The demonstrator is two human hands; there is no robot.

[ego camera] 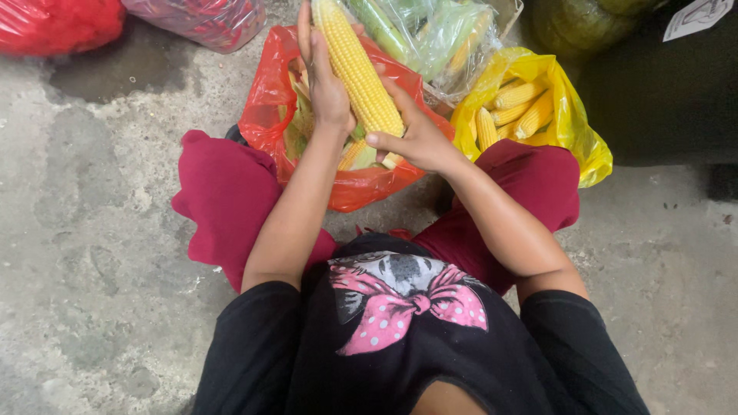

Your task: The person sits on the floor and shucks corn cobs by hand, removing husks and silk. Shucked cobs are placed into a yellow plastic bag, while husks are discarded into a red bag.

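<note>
A long yellow husked corn cob (358,71) is held up over a red plastic bag (265,107). My left hand (326,77) grips it along its left side, fingers reaching toward the tip. My right hand (413,132) holds its lower stalk end with thumb and fingers. The red bag lies open between my knees and holds green husks and corn pieces (357,156). I am sitting on the concrete floor in dark red trousers.
A yellow bag (573,115) with several peeled cobs (513,107) lies right of the red one. A clear bag of unhusked corn (434,34) sits behind. Red mesh sacks (58,23) lie at top left, and dark green sacks (584,19) at top right.
</note>
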